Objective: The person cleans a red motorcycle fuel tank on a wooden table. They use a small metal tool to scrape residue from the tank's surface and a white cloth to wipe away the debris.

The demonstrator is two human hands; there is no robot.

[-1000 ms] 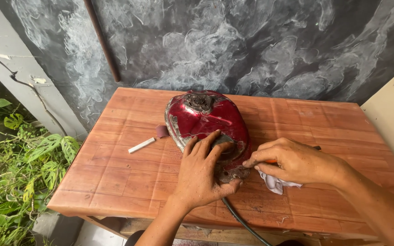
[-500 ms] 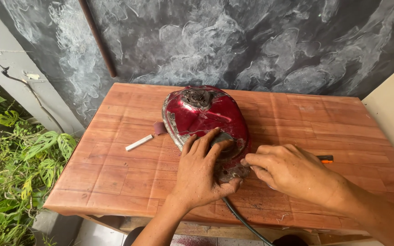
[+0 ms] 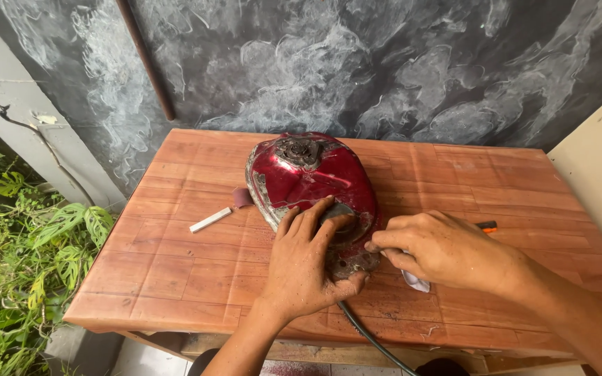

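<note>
Left fingers (image 3: 315, 223) spread flat, pressing the near end of the red tank (image 3: 311, 181); right fingertips (image 3: 381, 244) pinched together on something small at the tank's rusty lower edge, a white rag (image 3: 416, 282) under the palm. Tank lying mid-table (image 3: 175, 257), hose (image 3: 371, 338) trailing off the near edge. Likely risks: tank sliding if left pressure eases; fingertips scraped on flaking metal. Left hand (image 3: 304, 268) reaching straight forward, wrist low; right hand (image 3: 454, 254) angled in from the right, forearm across the corner.

one red tank (image 3: 311, 181), two hands (image 3: 304, 268), one white stick (image 3: 210, 220), one hose (image 3: 374, 339)
</note>
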